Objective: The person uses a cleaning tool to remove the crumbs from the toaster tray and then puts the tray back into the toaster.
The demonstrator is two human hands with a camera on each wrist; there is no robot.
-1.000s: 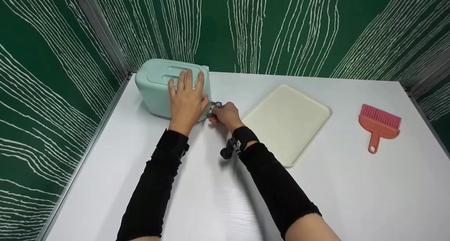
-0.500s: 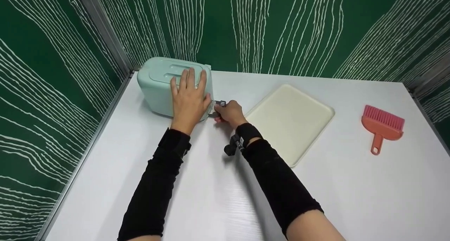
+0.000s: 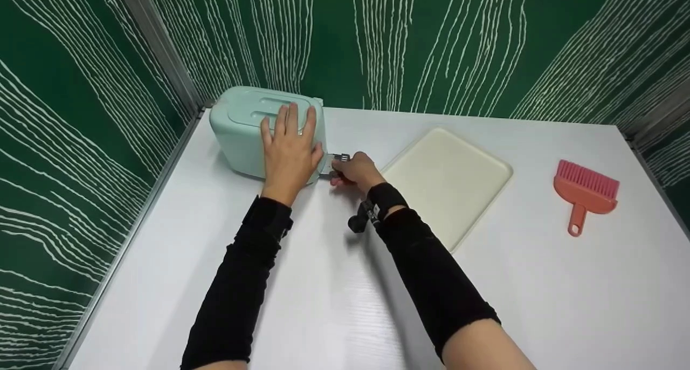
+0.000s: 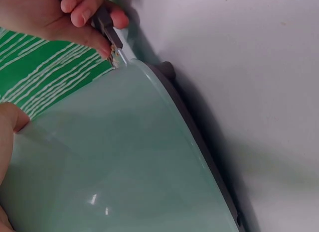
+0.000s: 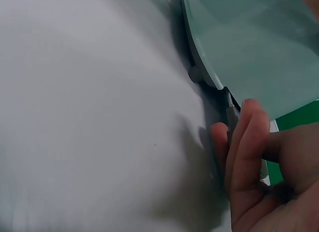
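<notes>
A mint-green toaster (image 3: 242, 143) stands at the back left, two long slots in its top. My left hand (image 3: 291, 154) lies on its near side with straight fingers reaching over the top edge and the thumb by the right end. At that right end my right hand (image 3: 360, 170) pinches the dark grey end of the crumb tray (image 3: 327, 166), a thin metallic piece that sticks partly out of the toaster near its base. In the right wrist view the curled fingers (image 5: 249, 137) cover most of the grey end. The tray's inner part is hidden inside the toaster (image 4: 109, 152).
A cream rectangular tray (image 3: 447, 181) lies right of my right hand, partly under that forearm. Farther right lies a small orange-red hand brush (image 3: 582, 197) with pink bristles. Green walls with white lines border the white table (image 3: 318, 305) at back and sides.
My right hand has moved slightly right, drawing the crumb tray farther out of the toaster. My left hand has kept its place on the toaster.
</notes>
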